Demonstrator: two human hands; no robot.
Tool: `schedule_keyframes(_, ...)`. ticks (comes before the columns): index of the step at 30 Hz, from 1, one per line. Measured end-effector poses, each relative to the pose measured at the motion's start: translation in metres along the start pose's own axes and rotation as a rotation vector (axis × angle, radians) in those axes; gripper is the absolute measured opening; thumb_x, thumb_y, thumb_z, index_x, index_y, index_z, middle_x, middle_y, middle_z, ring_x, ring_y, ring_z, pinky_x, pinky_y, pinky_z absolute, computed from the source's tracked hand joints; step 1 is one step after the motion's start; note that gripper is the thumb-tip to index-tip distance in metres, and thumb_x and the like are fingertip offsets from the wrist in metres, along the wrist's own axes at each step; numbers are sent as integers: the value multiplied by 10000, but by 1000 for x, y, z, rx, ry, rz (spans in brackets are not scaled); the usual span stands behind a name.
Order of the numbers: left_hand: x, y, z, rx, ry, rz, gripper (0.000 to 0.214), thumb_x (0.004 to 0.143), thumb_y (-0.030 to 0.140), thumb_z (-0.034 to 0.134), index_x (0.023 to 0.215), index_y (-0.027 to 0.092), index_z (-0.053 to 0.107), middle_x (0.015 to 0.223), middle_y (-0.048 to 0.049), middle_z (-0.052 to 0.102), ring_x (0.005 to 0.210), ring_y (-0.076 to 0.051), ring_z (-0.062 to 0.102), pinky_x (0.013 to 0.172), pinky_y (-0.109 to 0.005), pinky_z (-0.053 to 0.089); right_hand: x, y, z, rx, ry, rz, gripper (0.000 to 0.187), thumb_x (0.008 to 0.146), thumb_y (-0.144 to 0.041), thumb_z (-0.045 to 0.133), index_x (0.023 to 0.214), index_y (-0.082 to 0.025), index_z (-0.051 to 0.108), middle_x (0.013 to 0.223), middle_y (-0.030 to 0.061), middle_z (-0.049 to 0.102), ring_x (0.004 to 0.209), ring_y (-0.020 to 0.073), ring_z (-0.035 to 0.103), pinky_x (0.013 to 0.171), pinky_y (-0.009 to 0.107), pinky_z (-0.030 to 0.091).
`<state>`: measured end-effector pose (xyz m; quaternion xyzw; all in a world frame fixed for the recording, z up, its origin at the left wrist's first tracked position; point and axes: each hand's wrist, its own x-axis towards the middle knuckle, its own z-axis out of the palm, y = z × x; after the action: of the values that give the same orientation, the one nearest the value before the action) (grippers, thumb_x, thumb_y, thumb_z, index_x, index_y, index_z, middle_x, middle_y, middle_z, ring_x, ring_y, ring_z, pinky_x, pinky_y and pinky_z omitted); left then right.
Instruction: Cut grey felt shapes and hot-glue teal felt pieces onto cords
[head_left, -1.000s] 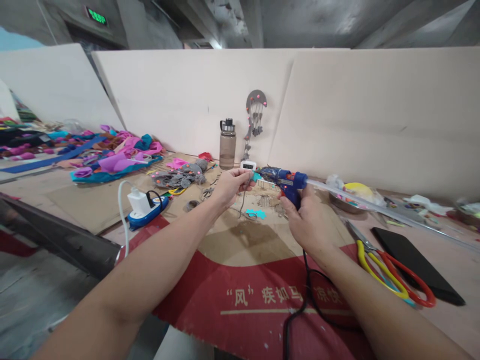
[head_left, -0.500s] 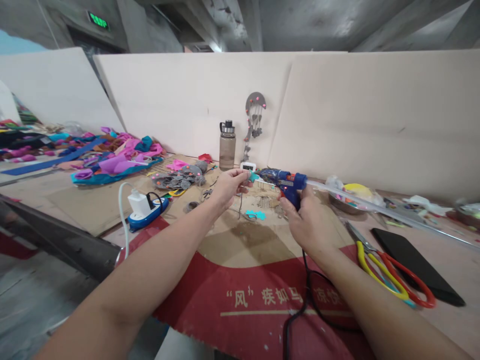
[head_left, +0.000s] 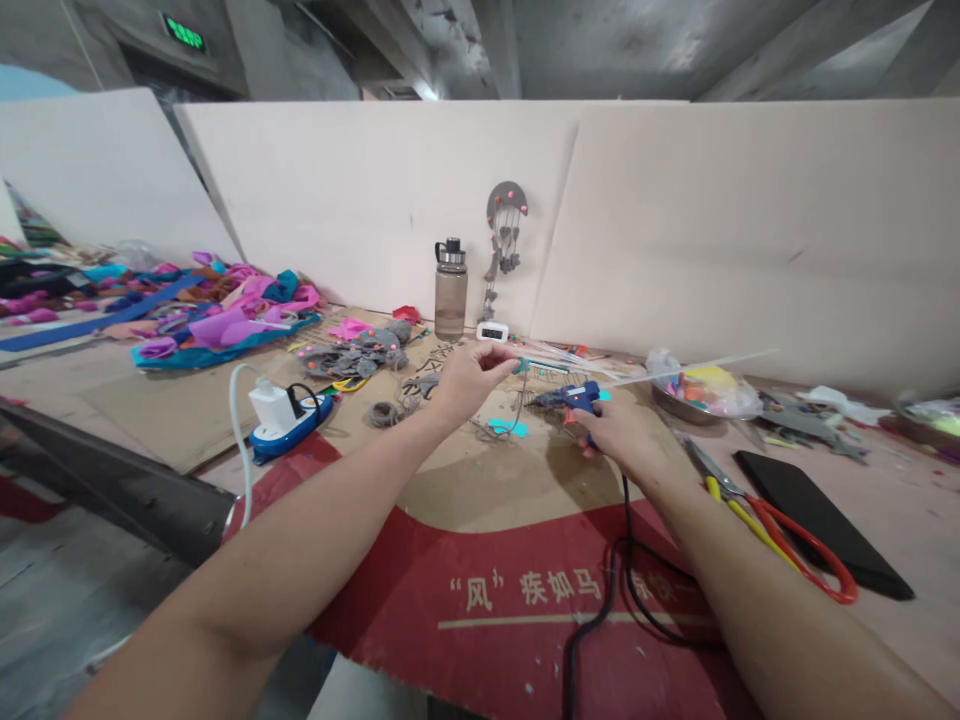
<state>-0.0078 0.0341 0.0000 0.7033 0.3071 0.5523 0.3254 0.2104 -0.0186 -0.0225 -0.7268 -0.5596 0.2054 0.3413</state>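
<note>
My left hand [head_left: 469,378] is raised over the cardboard sheet, its fingers pinched on a small teal felt piece [head_left: 520,366] with a thin thread hanging from it. My right hand [head_left: 624,436] grips a blue hot glue gun [head_left: 574,399], held low near the cardboard with its nozzle pointing left. A clear glue stick [head_left: 690,366] sticks out of the gun's back toward the right. The gun's black cord [head_left: 600,600] runs down toward me. A teal felt shape [head_left: 507,427] lies on the cardboard between my hands.
Scissors with red and yellow handles [head_left: 772,530] and a black flat case [head_left: 821,520] lie at the right. A metal bowl of coloured bits [head_left: 701,392], a water bottle [head_left: 451,291], a blue power strip with a white charger [head_left: 281,420] and piled felt scraps [head_left: 225,315] surround the cardboard.
My right hand has lowered the glue gun away from the teal piece toward the cardboard. My left hand stays raised, still pinching the piece.
</note>
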Motion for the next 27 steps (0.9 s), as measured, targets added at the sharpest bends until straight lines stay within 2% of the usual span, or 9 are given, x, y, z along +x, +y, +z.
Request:
schedule_keyframes(3, -4, 2, 5, -56, -35, -37, 127, 760, 243, 654, 819, 130, 646, 691, -6, 617, 574, -78, 515, 525, -195, 420, -4, -2, -7, -280, 222, -160, 210, 747, -291, 618, 597, -230, 484, 660, 104, 588, 731, 276, 615, 687, 391, 435)
schedule_keyframes(5, -6, 4, 8, -112, -48, -55, 147, 763, 244, 656, 857, 134, 630, 695, 1, 612, 562, -77, 528, 511, -194, 451, -9, -9, -7, -212, 319, -303, 185, 785, -320, 577, 649, -227, 493, 749, 112, 606, 798, 273, 600, 746, 401, 435)
schedule_keyframes(7, -8, 4, 11, -142, -55, -58, 167, 766, 251, 663, 883, 140, 620, 695, 9, 605, 557, -75, 541, 511, -196, 479, -18, -20, -2, 2, 279, -400, 173, 846, -365, 504, 743, -227, 500, 776, 76, 606, 766, 233, 578, 743, 381, 443)
schedule_keyframes(9, -9, 3, 13, -139, -64, -56, 171, 768, 246, 668, 891, 143, 610, 678, 16, 596, 549, -76, 553, 512, -196, 494, -27, -31, 7, 247, 164, -433, 190, 867, -421, 488, 826, -235, 485, 782, 35, 598, 733, 199, 565, 727, 354, 454)
schedule_keyframes(11, -11, 3, 15, -114, -66, -44, 156, 766, 227, 667, 880, 145, 597, 664, 20, 592, 543, -77, 561, 507, -194, 498, -34, -39, 18, 438, 65, -432, 236, 835, -453, 552, 874, -240, 459, 812, 16, 597, 737, 182, 575, 727, 339, 467)
schedule_keyframes(13, -12, 3, 17, -88, -68, -27, 137, 759, 202, 665, 857, 147, 587, 662, 21, 592, 540, -76, 562, 494, -187, 493, -37, -42, 27, 542, 38, -416, 288, 793, -444, 612, 896, -240, 436, 813, 2, 592, 716, 169, 576, 704, 328, 469)
schedule_keyframes(18, -17, 7, 21, -78, -156, -70, 87, 773, 205, 646, 814, 148, 595, 663, 10, 616, 560, -90, 598, 520, -202, 511, -32, -34, 29, 500, 150, -370, 307, 761, -359, 638, 952, -228, 436, 727, -34, 565, 652, 155, 552, 639, 301, 433)
schedule_keyframes(21, -19, 10, 23, -88, -191, -122, 93, 772, 217, 653, 811, 147, 605, 662, 2, 632, 569, -99, 611, 540, -218, 515, -30, -32, 23, 438, 137, -356, 294, 800, -355, 587, 1045, -214, 505, 681, -41, 545, 617, 151, 528, 615, 296, 426)
schedule_keyframes(27, -20, 15, 24, -79, -180, -130, 72, 768, 208, 654, 783, 144, 622, 620, 7, 629, 514, -80, 568, 520, -203, 478, -35, -39, 20, 447, 76, -351, 328, 803, -465, 576, 1004, -206, 600, 884, 43, 614, 742, 164, 566, 643, 295, 477)
